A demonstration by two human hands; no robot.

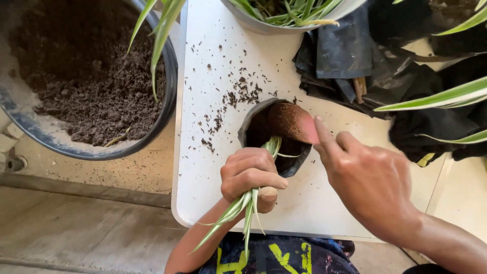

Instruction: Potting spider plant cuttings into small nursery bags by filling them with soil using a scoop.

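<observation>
Spider-plant cutting (253, 190), with long green-and-cream striped leaves, is clamped in the left hand (251, 175), whose fingers are curled tight round the bunched leaves. Its base points into a small black grow bag (253, 119) that stands near the middle of the white counter (208, 152), while the leaf tips trail toward the near edge. The right hand (368, 182) is closed on a reddish scoop (294, 122), forefinger stretched along it, and the soil-dusted blade is tilted over the mouth of the bag from the right. The two hands are apart, one on each side of the bag.

Crumbs of dark soil (238, 94) lie scattered on the counter just beyond the bag. At far left, off the counter, a large round tub (170, 76) holds loose dark earth. A pale pot (253, 23) of green leaves stands at the far edge, and a heap of folded black bags (345, 56) lies at far right, with more striped leaves (441, 99) reaching in from the right.
</observation>
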